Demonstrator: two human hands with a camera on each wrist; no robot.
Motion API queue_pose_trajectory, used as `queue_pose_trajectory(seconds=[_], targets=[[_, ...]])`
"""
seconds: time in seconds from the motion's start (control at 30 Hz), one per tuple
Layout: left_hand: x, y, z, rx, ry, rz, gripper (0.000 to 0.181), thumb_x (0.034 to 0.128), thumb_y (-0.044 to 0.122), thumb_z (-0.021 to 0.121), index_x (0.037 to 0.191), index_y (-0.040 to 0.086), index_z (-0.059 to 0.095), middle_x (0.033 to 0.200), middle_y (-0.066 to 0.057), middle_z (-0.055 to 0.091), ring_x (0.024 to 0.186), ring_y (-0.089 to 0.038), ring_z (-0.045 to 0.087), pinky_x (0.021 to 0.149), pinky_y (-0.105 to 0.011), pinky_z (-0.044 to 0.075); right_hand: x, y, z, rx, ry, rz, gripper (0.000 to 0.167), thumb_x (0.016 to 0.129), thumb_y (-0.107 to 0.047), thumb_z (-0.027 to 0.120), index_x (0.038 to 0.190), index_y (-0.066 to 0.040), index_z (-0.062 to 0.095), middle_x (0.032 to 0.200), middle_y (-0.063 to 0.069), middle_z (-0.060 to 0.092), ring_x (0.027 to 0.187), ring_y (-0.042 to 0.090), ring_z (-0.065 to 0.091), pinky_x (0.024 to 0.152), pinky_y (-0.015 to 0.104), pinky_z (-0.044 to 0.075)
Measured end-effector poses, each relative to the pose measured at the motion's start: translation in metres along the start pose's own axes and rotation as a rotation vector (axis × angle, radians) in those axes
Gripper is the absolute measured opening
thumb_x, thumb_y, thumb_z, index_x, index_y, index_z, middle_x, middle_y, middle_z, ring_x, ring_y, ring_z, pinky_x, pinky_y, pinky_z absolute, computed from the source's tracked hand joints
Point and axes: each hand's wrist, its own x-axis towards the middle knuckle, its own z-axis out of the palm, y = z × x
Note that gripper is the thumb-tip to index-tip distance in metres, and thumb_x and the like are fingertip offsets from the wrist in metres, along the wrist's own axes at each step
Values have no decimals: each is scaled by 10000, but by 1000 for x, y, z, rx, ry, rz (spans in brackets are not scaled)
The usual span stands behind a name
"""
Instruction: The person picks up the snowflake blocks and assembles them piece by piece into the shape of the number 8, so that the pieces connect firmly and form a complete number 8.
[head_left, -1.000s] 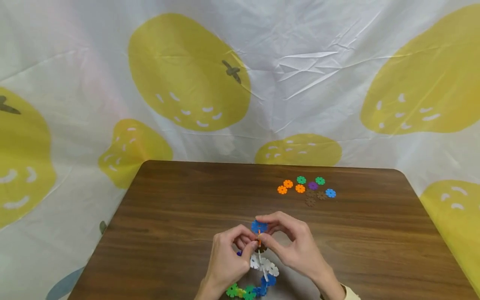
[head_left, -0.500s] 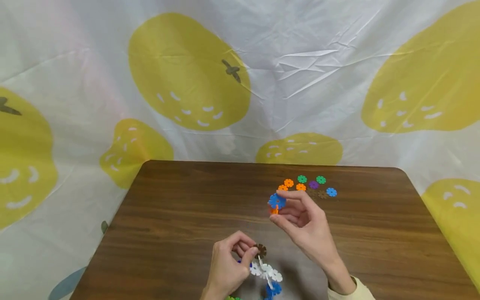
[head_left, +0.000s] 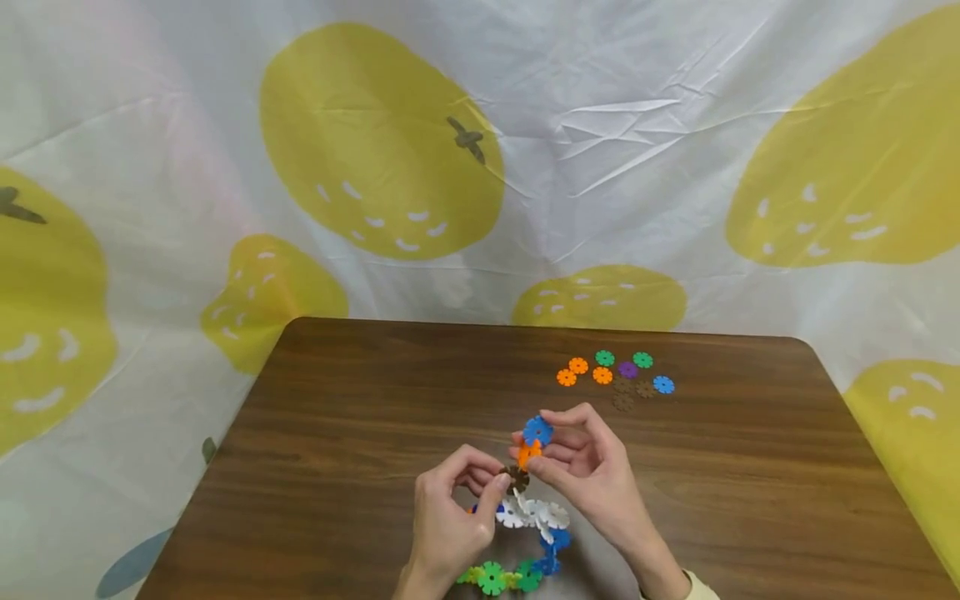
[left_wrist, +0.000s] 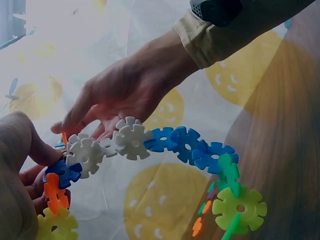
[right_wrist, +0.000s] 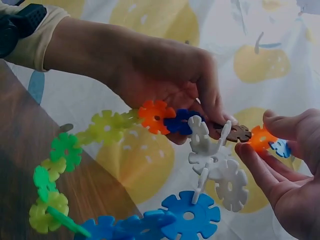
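My left hand (head_left: 453,517) pinches a brown interlocking snowflake disc (head_left: 515,480) between thumb and forefinger. A looped chain of notched plastic discs hangs from it, with white discs (head_left: 534,512), blue discs (head_left: 553,546) and green discs (head_left: 491,577); the right wrist view also has an orange disc (right_wrist: 156,118) and a dark blue one (right_wrist: 181,121) by the left hand. My right hand (head_left: 596,483) grips a blue disc (head_left: 537,431) joined to an orange disc (head_left: 528,454). The orange disc's lower edge meets the brown one; whether they interlock I cannot tell.
Loose discs lie flat on the dark wooden table (head_left: 360,400) toward its far side: orange (head_left: 578,366), green (head_left: 604,357), purple (head_left: 627,369), brown (head_left: 645,389) and blue (head_left: 663,384). A fruit-patterned cloth (head_left: 600,208) hangs behind the table.
My right hand lifted the joined blue and orange discs away from the chain, up and right, then came back down to the brown disc. My left hand keeps its pinch, moving slightly up.
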Motion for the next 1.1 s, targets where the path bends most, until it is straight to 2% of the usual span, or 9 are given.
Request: queue_pose_trajectory(seconds=[0.13, 0.23, 0.4, 0.53, 0.63, 0.73, 0.83, 0.97, 1.1], targets=[[0, 1, 0, 13, 12, 12, 164, 801, -36, 768, 855, 103, 700, 697, 35, 700, 588, 0, 594, 562, -163, 512, -2, 1, 0, 4, 7, -7, 369, 932, 112, 626, 1260, 31, 477, 1175, 217, 721, 1059, 307, 730, 892, 389, 598], [1, 1, 1, 24, 13, 24, 177, 792, -37, 773, 852, 113, 700, 694, 36, 701, 585, 2, 591, 551, -177, 515, -3, 2, 1, -6, 12, -37, 359, 929, 119, 626, 1251, 48, 482, 1185, 154, 734, 1066, 295, 730, 889, 386, 598], [2, 1, 2, 41, 28, 36, 181, 772, -50, 771, 835, 105, 701, 682, 36, 698, 577, 14, 586, 533, -179, 510, -3, 6, 5, -40, 3, -144, 350, 905, 168, 619, 1217, 128, 464, 1194, 109, 735, 1073, 255, 731, 882, 360, 599], [2, 0, 4, 66, 65, 31, 205, 736, -68, 776, 809, 108, 700, 660, 45, 686, 563, 32, 573, 522, -160, 493, -6, 11, 11, -81, 14, -199, 343, 890, 169, 638, 1186, 166, 463, 1191, 97, 731, 1071, 220, 731, 873, 345, 602], [1, -1, 5, 67, 73, -4, 224, 729, -79, 776, 796, 118, 693, 654, 48, 678, 558, 34, 565, 521, -157, 488, -8, 15, 13, -110, 22, -211, 345, 880, 161, 658, 1171, 171, 473, 1176, 101, 731, 1053, 203, 736, 856, 343, 608], [1, -2, 6, 40, 19, -71, 210, 759, -73, 764, 810, 115, 685, 666, 40, 673, 564, 27, 566, 536, -181, 509, -7, 16, 11, -144, 33, -190, 341, 874, 148, 674, 1157, 147, 484, 1153, 91, 739, 1023, 181, 741, 832, 330, 616], [5, -3, 5, 8, -87, -131, 171, 804, -60, 741, 855, 93, 683, 689, 12, 678, 571, 5, 574, 554, -213, 539, -6, 15, 7, -191, 42, -156, 355, 881, 126, 682, 1187, 110, 502, 1136, 80, 737, 983, 153, 739, 810, 310, 623], [11, -5, 2, -38, -207, -220, 118, 861, -41, 721, 907, 62, 688, 731, -37, 695, 580, -34, 602, 561, -223, 553, -2, 14, 4, -249, 34, -113, 423, 904, 84, 684, 1295, 57, 525, 1091, 200, 719, 931, 137, 728, 787, 307, 628], [12, -5, 0, -87, -227, -314, 71, 888, -38, 698, 918, 22, 674, 752, -87, 688, 586, -67, 625, 565, -233, 559, 8, 15, -7, -330, 19, -70, 454, 947, 32, 657, 1375, -20, 514, 1096, 246, 719, 920, 146, 741, 774, 333, 634]])
